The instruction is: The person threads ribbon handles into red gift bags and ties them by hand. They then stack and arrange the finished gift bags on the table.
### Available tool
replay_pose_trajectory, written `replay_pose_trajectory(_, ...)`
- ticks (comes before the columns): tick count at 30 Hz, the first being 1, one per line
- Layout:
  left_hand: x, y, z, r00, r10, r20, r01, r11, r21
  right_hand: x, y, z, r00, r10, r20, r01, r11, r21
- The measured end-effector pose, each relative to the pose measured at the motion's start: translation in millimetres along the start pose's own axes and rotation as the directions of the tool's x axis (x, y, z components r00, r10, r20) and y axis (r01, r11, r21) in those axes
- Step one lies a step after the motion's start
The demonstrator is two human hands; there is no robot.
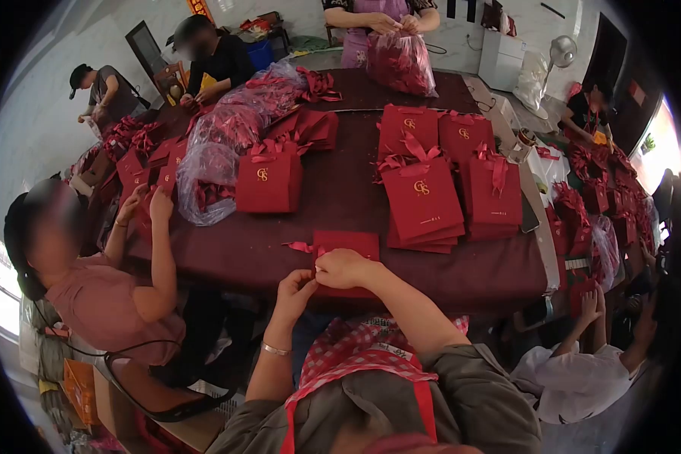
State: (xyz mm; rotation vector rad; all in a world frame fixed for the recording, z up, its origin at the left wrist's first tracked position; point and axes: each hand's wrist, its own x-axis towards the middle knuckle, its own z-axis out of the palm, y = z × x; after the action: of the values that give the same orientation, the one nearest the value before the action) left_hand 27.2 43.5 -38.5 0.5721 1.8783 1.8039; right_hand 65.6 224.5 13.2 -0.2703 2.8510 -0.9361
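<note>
A red paper gift bag lies flat at the near edge of the table, and a red ribbon sticks out from its left side. My right hand is closed over the lower part of this bag, knuckles up. Close beside it, just off the table edge, my left hand is pinched, with thumb and fingers together. The fingertips of both hands nearly meet; whatever is between them is too small or hidden to name. A bracelet circles my left wrist.
Stacked red gift bags with gold lettering stand ahead right, another stack ahead left beside a clear plastic sack of red ribboned items. A phone lies at the right edge. Co-workers surround the table; one in pink sits close left.
</note>
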Motion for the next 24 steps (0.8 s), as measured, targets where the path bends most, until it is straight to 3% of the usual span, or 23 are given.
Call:
replay_pose_trajectory(4, 4.4, -3.3, 0.2, 0.999, -0.054, 0.004, 0.054, 0.998, 0.011, 2.7, 18.6, 7.6, 0.995, -0.085, -0.044, 0.091, 0.981, 0.172)
replay_pose_trajectory(5, 6.0, -3.6, -0.4, 0.998, -0.067, 0.012, 0.067, 0.998, 0.007, 1.1, 16.7, 6.3, 0.998, -0.047, -0.045, 0.053, 0.988, 0.146)
replay_pose_trajectory(8, 9.6, -0.2, 0.0, 0.998, -0.063, -0.006, 0.064, 0.997, 0.034, -6.1, 3.5, 6.2, 0.988, -0.085, -0.132, 0.064, 0.986, -0.154)
replay_pose_trajectory(12, 13.0, -3.6, 0.9, 0.994, -0.105, 0.018, 0.105, 0.994, 0.006, -7.3, -5.8, 14.5, 0.987, -0.111, -0.117, 0.063, 0.934, -0.351)
replay_pose_trajectory(14, 10.2, 1.2, 2.2, 0.994, -0.110, 0.000, 0.110, 0.994, 0.025, -10.8, -11.0, 18.5, 0.952, -0.234, -0.196, 0.125, 0.884, -0.450)
replay_pose_trajectory(15, 8.6, 5.2, 2.7, 0.993, -0.117, -0.014, 0.118, 0.992, 0.052, -11.9, -9.3, 21.2, 0.953, -0.237, -0.189, 0.130, 0.883, -0.452)
replay_pose_trajectory(17, 7.7, 8.5, 4.0, 0.993, -0.120, -0.018, 0.120, 0.993, 0.016, -14.5, -1.4, 26.6, 0.874, -0.357, -0.329, 0.161, 0.852, -0.499)
replay_pose_trajectory(19, 7.0, 5.1, 4.8, 0.992, -0.123, -0.020, 0.122, 0.992, -0.022, -18.4, 1.1, 31.1, 0.865, -0.344, -0.365, 0.139, 0.864, -0.484)
replay_pose_trajectory(21, 9.7, -4.9, 4.8, 1.000, 0.002, -0.024, -0.002, 1.000, -0.002, -17.7, 4.1, 34.1, 0.856, -0.327, -0.401, 0.115, 0.876, -0.469)
replay_pose_trajectory(24, 12.4, -10.9, 1.6, 1.000, -0.011, -0.009, 0.010, 0.999, -0.046, -11.4, 6.5, 43.0, 0.810, -0.371, -0.454, 0.148, 0.878, -0.455)
